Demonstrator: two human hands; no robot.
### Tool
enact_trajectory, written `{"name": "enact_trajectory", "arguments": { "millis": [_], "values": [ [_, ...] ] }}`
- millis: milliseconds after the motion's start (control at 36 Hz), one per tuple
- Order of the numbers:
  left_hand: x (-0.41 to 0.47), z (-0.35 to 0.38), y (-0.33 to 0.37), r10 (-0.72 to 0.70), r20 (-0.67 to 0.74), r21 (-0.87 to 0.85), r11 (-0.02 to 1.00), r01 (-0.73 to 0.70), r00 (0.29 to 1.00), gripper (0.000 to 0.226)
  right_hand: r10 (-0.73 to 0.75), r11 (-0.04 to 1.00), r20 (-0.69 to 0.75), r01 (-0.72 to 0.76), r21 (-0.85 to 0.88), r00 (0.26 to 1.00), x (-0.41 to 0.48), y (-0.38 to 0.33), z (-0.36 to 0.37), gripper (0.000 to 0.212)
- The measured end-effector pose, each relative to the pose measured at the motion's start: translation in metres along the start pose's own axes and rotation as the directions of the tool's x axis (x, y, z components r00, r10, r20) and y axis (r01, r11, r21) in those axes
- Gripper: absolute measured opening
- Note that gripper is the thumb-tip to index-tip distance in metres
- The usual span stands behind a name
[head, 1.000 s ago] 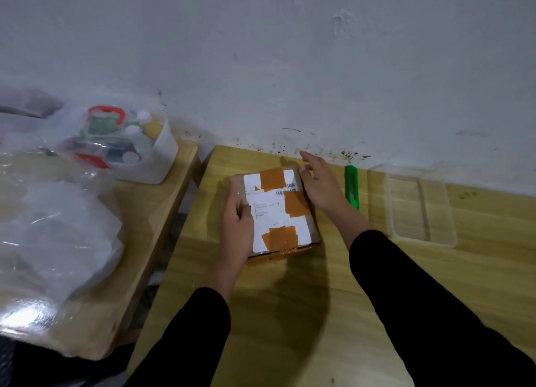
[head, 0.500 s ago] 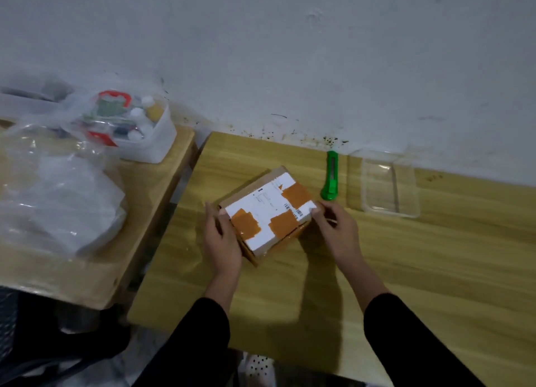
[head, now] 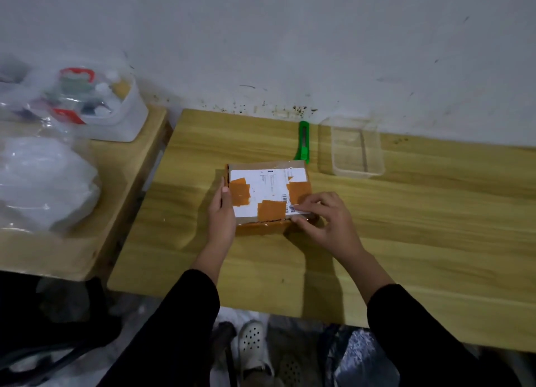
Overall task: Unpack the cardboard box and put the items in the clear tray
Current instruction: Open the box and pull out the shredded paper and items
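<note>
wooden table (head: pixel 406 227) bears cardboard box (head: pixel 300 193), its label (head: pixel 269 183) unreadably blurred.

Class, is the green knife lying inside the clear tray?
No, the green knife lies on the table beside the clear tray, outside it.
</note>
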State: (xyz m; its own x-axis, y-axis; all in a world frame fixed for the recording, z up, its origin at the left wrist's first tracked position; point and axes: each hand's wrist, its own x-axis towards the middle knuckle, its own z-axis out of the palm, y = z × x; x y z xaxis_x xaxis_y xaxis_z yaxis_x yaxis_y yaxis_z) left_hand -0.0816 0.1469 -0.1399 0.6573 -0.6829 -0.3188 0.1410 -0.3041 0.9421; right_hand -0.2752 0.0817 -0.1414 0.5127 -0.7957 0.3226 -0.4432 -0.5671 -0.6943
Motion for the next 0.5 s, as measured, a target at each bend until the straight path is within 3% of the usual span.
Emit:
{"name": "enact_trajectory", "arguments": {
  "millis": [306, 500],
  "values": [
    [0.0, -0.009, -0.002, -0.062, 0.106, -0.182, 0.98, 0.08, 0.992, 0.041, -0.009, 0.998, 0.09, 0.015, -0.066, 0.996, 0.003, -0.003, 0.01, 0.014],
    [0.0, -0.01, 0.003, -0.053, 0.102, -0.13, 0.989, 0.066, 0.993, 0.04, -0.056, 0.995, -0.062, 0.05, -0.089, 0.996, 0.015, -0.026, 0.0, 0.015]
  ]
}}
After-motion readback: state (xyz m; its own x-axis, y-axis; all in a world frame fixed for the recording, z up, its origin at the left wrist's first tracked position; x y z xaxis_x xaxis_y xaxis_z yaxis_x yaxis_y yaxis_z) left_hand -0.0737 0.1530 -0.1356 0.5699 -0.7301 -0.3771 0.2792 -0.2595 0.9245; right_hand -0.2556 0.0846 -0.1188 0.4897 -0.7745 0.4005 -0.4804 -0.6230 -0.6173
